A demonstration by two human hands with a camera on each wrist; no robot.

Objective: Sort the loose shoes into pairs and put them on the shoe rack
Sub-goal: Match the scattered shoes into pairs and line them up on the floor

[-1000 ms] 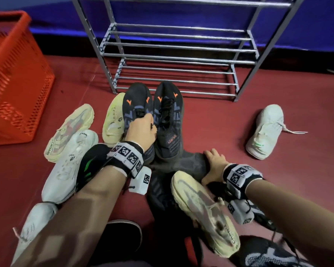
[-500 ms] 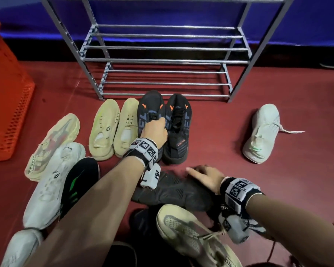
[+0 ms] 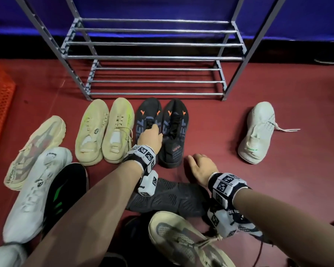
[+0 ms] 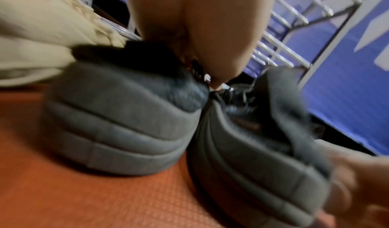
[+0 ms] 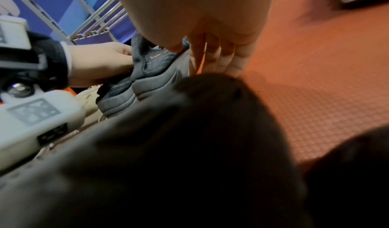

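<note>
Our left hand pinches the collars of two black knit sneakers with orange marks, toes at twelve o'clock toward the bare grey metal shoe rack, while our right hand, relaxed, hovers at five o'clock.

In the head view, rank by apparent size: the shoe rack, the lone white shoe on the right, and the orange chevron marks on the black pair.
1. shoe rack, by far the largest.
2. white shoe.
3. orange chevron marks, smallest, tiny on the black pair's toes.
No close calls here.
</note>
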